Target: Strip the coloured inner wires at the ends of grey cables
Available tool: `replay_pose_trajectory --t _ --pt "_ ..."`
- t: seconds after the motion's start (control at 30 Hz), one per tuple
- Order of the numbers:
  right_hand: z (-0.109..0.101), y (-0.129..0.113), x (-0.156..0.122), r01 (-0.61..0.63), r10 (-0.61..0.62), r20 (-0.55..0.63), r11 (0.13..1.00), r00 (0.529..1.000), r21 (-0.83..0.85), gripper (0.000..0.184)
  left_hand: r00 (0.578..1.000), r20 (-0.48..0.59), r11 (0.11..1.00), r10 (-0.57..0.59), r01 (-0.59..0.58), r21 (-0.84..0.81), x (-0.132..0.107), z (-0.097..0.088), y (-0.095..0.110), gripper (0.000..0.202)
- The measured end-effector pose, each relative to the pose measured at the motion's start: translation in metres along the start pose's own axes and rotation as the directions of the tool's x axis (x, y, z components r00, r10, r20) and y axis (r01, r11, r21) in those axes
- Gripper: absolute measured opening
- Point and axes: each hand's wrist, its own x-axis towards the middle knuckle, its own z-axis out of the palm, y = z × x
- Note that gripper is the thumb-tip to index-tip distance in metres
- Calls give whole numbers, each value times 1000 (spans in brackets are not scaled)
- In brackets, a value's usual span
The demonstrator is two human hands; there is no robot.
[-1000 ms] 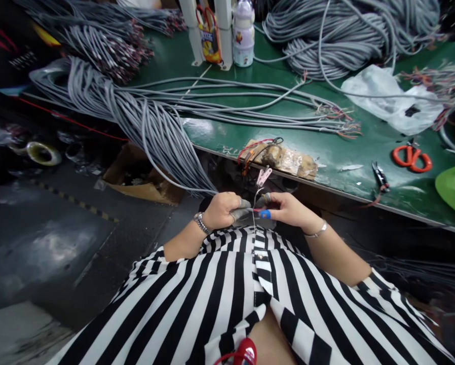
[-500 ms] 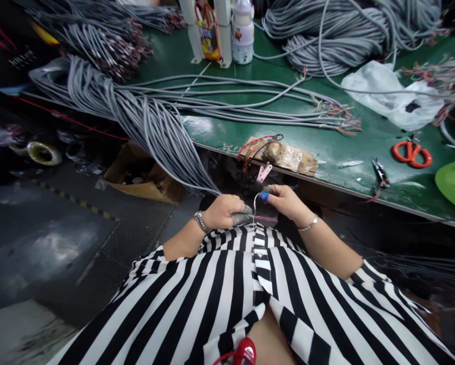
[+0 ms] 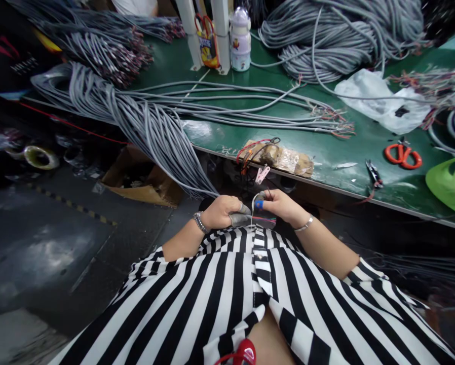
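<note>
My left hand point(image 3: 223, 212) is closed round the end of a grey cable point(image 3: 174, 152) that hangs down from a thick bundle on the green table point(image 3: 326, 147). Grey finger covers sit on its fingertips. My right hand point(image 3: 280, 205), with a blue cover on one finger, pinches a thin bare wire point(image 3: 253, 205) that curls up out of the cable end. Coloured inner wires point(image 3: 265, 221) fan out to the right below that hand. Both hands are held close together just under the table's front edge, above my striped top.
A pink clip point(image 3: 263, 174) hangs from a taped block point(image 3: 284, 158) at the table edge. Orange scissors point(image 3: 402, 154), small cutters point(image 3: 375, 173), a white plastic bag point(image 3: 379, 104), a green fan point(image 3: 453, 182), a bottle point(image 3: 239, 40) and grey cable coils point(image 3: 337, 35) lie on the table. A cardboard box point(image 3: 140, 180) sits on the floor.
My right hand has lifted from beside the left hand and drawn the thin bare wire up into a curl. My left hand has kept its grip on the cable end.
</note>
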Motion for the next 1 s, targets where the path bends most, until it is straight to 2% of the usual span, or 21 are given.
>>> replay_pose_trajectory --t 0.03,0.1,0.17,0.2,0.27,0.33,0.47,0.7,0.83,1.0 --pt "-2 3 4 36 -41 -103 998 994 -44 28 1000 -2 1000 -12 12 -24 -1 -1 0 23" --pt "-9 9 9 102 -149 -294 980 944 -170 26 999 -27 997 -46 44 -60 -3 -4 1 23" --pt "-15 15 12 130 -208 -401 968 892 -213 30 994 -82 995 -71 65 -75 -5 -7 1 23" --pt "-18 18 13 128 -189 -424 977 886 -169 35 989 -122 994 -82 74 -75 -6 -9 1 23" --pt "-20 21 14 99 -82 -412 995 908 19 46 972 -209 994 -102 90 -68 -6 -13 -2 21" --pt "-19 20 16 44 32 -330 975 943 219 57 949 -292 992 -120 106 -63 -3 -16 -6 19" --pt "-15 6 26 -32 118 -171 898 978 438 63 908 -396 990 -137 113 -85 14 -19 -15 20" --pt "-12 -10 44 -24 138 -166 835 976 550 60 918 -356 979 -177 129 -156 41 -6 -33 27" --pt "-10 -12 46 -13 143 -175 809 974 588 60 917 -316 959 -242 178 -220 43 -1 -41 33" --pt "-6 -9 49 79 93 -255 804 963 589 59 924 -275 945 -265 191 -266 41 -1 -44 33"
